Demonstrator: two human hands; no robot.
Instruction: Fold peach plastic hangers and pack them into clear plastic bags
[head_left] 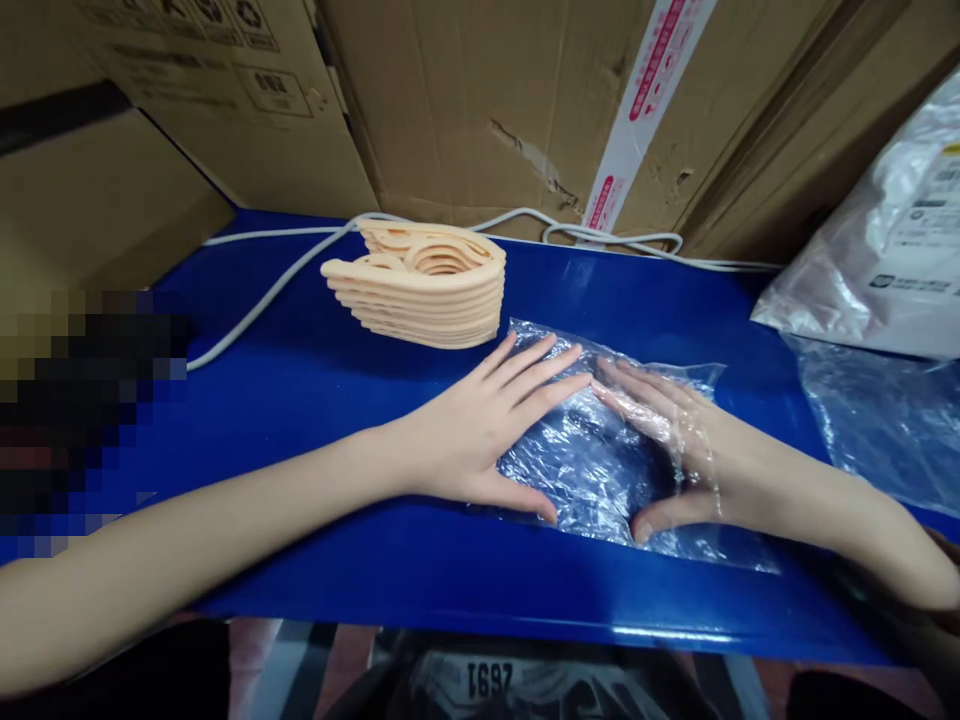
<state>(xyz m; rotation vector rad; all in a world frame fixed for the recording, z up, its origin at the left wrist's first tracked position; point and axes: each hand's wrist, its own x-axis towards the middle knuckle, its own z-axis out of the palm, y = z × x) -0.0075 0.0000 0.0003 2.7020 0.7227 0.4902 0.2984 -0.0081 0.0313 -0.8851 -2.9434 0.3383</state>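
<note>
A clear plastic bag (581,455) lies on the blue tabletop in front of me. My left hand (502,415) rests flat on top of it, palm down with the fingers spread. My right hand (675,440) reaches in from the right under the clear film, apparently inside the bag, with its fingers stretched out. The fingertips of both hands come close together near the bag's far side. Just beyond my left hand stands a stack of peach-coloured curved plastic pieces (427,290) with cut-out openings. Neither hand touches the stack.
Cardboard boxes (465,110) line the back and left of the blue table (315,560). A white cable (255,320) runs along the back. At the right lie a printed white plastic bag (885,230) and another clear plastic bag (885,420). The left edge is blurred out.
</note>
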